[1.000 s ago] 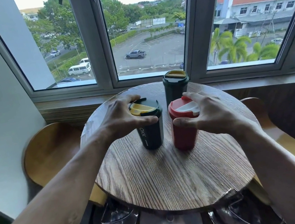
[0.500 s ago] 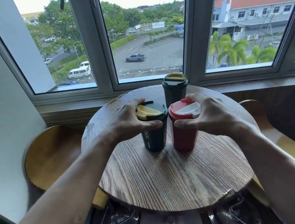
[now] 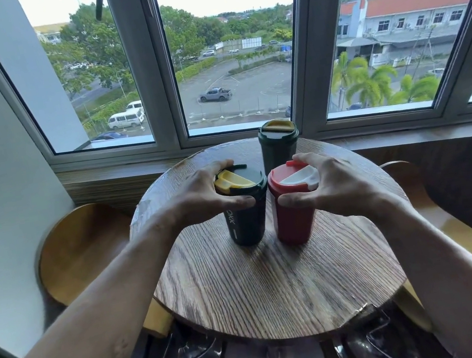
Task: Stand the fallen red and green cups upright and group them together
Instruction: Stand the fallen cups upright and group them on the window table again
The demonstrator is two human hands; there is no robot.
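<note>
The red cup (image 3: 293, 209) stands upright near the middle of the round wooden table (image 3: 267, 293), white-and-red lid on top, and just left of it the dark green cup (image 3: 245, 212) with the yellow lid piece stands upright too, their rims touching or all but touching, hard to call from this angle. A second green cup (image 3: 279, 147) stands upright just behind the pair, toward the far edge by the window (image 3: 233, 53). So nothing is lying down now, by the look of it, and all three sit in a tight cluster. The right hand (image 3: 336, 184) wraps the top of the red cup, thumb on the near side and fingers curled over the far rim, clamped on it. The left hand (image 3: 197, 199) does the same on the near green cup, thumb pressed on its side below the lid, fingers spread over the lid's far edge. I'd say the standing-up is done and the grouping is nearly there; what looks left is a last nudge together, perhaps back toward the far cup, and letting go. Wooden stool seats (image 3: 83, 253) sit left and right of the table.
</note>
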